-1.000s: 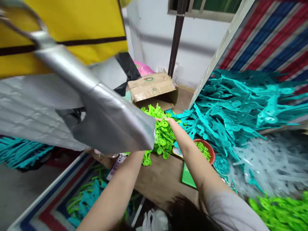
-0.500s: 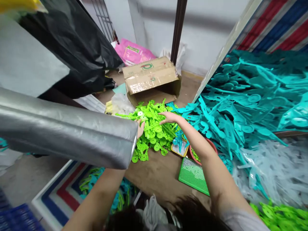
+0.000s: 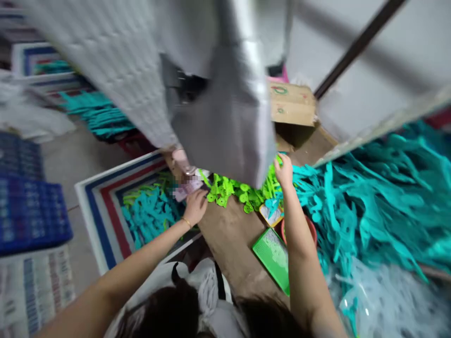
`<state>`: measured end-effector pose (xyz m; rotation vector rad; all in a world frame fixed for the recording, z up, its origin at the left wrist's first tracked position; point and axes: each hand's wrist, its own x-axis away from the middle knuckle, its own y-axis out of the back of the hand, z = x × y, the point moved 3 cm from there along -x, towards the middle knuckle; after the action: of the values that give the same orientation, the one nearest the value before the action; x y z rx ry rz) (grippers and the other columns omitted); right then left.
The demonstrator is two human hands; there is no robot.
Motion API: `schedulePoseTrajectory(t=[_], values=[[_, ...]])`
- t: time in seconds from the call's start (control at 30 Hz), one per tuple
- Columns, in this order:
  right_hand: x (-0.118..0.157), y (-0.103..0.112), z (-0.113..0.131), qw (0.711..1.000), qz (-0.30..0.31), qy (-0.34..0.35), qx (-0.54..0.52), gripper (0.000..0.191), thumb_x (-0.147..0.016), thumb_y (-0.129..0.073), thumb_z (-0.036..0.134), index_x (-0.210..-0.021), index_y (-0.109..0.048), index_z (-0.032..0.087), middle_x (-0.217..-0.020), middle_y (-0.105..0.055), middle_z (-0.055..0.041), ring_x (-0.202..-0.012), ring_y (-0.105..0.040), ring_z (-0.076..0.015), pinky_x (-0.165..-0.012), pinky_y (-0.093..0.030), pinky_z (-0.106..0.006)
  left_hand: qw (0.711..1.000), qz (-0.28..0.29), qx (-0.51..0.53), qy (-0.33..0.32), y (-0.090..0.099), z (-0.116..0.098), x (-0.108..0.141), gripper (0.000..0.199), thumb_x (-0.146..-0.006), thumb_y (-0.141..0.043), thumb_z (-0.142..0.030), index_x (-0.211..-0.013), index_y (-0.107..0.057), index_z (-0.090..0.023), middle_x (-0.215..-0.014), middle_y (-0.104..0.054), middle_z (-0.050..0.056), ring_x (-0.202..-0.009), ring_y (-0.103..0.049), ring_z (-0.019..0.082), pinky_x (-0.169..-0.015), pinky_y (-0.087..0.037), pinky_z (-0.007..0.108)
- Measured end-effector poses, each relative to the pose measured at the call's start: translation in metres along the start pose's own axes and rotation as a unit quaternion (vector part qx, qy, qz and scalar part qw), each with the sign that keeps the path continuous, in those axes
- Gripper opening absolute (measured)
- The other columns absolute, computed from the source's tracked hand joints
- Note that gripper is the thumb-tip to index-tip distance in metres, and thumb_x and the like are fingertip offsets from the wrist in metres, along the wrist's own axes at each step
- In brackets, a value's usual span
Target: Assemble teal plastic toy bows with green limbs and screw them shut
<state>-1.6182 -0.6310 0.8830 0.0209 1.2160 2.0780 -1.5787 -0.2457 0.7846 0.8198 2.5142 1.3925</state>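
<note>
My left hand (image 3: pixel 196 207), with a thin bracelet at the wrist, is at the table's left side. It lies beside a small pinkish item (image 3: pixel 187 188), partly pixelated, and the edge of a pile of lime-green plastic pieces (image 3: pixel 221 190). Its fingers are blurred, and I cannot tell whether they grip anything. At the pile's far right, my right hand (image 3: pixel 284 172) has its fingers curled on a lime-green plastic piece (image 3: pixel 278 160). A large grey, shiny sheet-like cover (image 3: pixel 225 126) hangs in front and hides much of the pile.
A striped bin (image 3: pixel 105 206) holds turquoise and green pieces on the left. An open cardboard box (image 3: pixel 296 105) lies behind the pile. Nearer are a green basket (image 3: pixel 273 263), a small yellow-rimmed tray (image 3: pixel 269 217) and a red bowl (image 3: pixel 311 230). Turquoise pieces (image 3: pixel 380 188) heap up on the right.
My view has swung left. My left hand has moved from the pile to the table's left side, beside the pinkish item. My right hand's fingers have gone from spread to curled.
</note>
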Motion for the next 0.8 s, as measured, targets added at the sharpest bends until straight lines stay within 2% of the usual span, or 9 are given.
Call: schedulePoseTrajectory(t=[0.1,0.17,0.27,0.33,0.4,0.47,0.57,0.7,0.8], values=[[0.045,-0.013,0.026,0.998,-0.052,0.009,-0.018,0.051,-0.09,-0.039,0.044,-0.117,-0.064,0.007,-0.12,-0.065,-0.0228,-0.119,-0.058,-0.0313,-0.103,-0.044,-0.05,0.997,0.023,0.029,0.06,-0.011,0.046,0.08,0.028,-0.091,-0.043,-0.024,-0.109,-0.065,-0.023,-0.118,-0.068,0.008,-0.116,-0.057,0.024,-0.112,-0.027,0.043],[0.083,-0.024,0.037,0.997,-0.072,0.01,-0.032,0.058,-0.089,-0.037,0.052,-0.113,-0.065,0.008,-0.112,-0.067,-0.0247,-0.112,-0.061,-0.0349,-0.098,-0.047,-0.053,0.992,0.034,0.059,0.105,-0.018,0.074,0.128,0.022,-0.088,-0.046,-0.023,-0.095,-0.068,-0.025,-0.104,-0.073,0.004,-0.105,-0.061,0.022,-0.111,-0.027,0.043],[0.144,-0.044,0.053,0.996,-0.079,0.001,-0.044,0.062,-0.088,-0.033,0.057,-0.114,-0.065,0.011,-0.109,-0.066,-0.0278,-0.111,-0.062,-0.042,-0.097,-0.047,-0.061,0.979,0.036,0.113,0.167,-0.019,0.118,0.196,0.016,-0.084,-0.052,-0.022,-0.082,-0.068,-0.024,-0.093,-0.074,0.003,-0.098,-0.063,0.021,-0.107,-0.031,0.039],[0.185,-0.062,0.071,0.997,-0.059,-0.006,-0.05,0.066,-0.087,-0.032,0.06,-0.118,-0.063,0.011,-0.109,-0.065,-0.0311,-0.112,-0.061,-0.0471,-0.094,-0.047,-0.065,0.967,0.026,0.149,0.206,-0.017,0.15,0.241,0.013,-0.082,-0.055,-0.023,-0.08,-0.068,-0.024,-0.092,-0.073,0.003,-0.096,-0.063,0.02,-0.104,-0.033,0.036],[0.226,-0.087,0.098,0.998,-0.01,0.004,-0.06,0.067,-0.086,-0.031,0.063,-0.122,-0.063,0.016,-0.106,-0.067,-0.0299,-0.108,-0.064,-0.048,-0.09,-0.05,-0.064,0.952,0.012,0.179,0.248,-0.014,0.183,0.289,0.012,-0.083,-0.056,-0.023,-0.081,-0.068,-0.023,-0.091,-0.072,0.004,-0.096,-0.063,0.02,-0.103,-0.035,0.037],[0.267,-0.118,0.134,0.995,0.066,0.027,-0.072,0.068,-0.085,-0.031,0.065,-0.123,-0.062,0.018,-0.103,-0.07,-0.0272,-0.101,-0.068,-0.0452,-0.083,-0.056,-0.059,0.936,-0.001,0.206,0.287,-0.015,0.216,0.34,0.013,-0.086,-0.057,-0.028,-0.086,-0.067,-0.02,-0.092,-0.071,0.005,-0.096,-0.062,0.02,-0.102,-0.037,0.041],[0.33,-0.169,0.199,0.975,0.193,0.074,-0.083,0.067,-0.086,-0.036,0.063,-0.119,-0.062,0.012,-0.102,-0.072,-0.025,-0.094,-0.072,-0.0374,-0.084,-0.059,-0.049,0.909,-0.012,0.246,0.336,-0.019,0.265,0.417,0.026,-0.091,-0.058,-0.04,-0.094,-0.065,-0.015,-0.096,-0.068,0.006,-0.095,-0.061,0.019,-0.096,-0.044,0.043],[0.417,-0.231,0.291,0.92,0.351,0.151,-0.082,0.06,-0.086,-0.041,0.058,-0.113,-0.064,0.011,-0.109,-0.071,-0.021,-0.101,-0.071,-0.0297,-0.091,-0.056,-0.042,0.861,-0.032,0.292,0.415,-0.024,0.324,0.513,0.03,-0.093,-0.056,-0.042,-0.101,-0.063,-0.014,-0.101,-0.065,0.006,-0.095,-0.062,0.018,-0.09,-0.05,0.041],[0.478,-0.263,0.347,0.852,0.472,0.214,-0.075,0.053,-0.084,-0.046,0.055,-0.11,-0.067,0.014,-0.11,-0.072,-0.0164,-0.101,-0.07,-0.0269,-0.091,-0.055,-0.04,0.817,-0.061,0.322,0.474,-0.024,0.352,0.57,0.03,-0.094,-0.056,-0.04,-0.105,-0.063,-0.014,-0.103,-0.065,0.006,-0.094,-0.062,0.018,-0.088,-0.052,0.041]])
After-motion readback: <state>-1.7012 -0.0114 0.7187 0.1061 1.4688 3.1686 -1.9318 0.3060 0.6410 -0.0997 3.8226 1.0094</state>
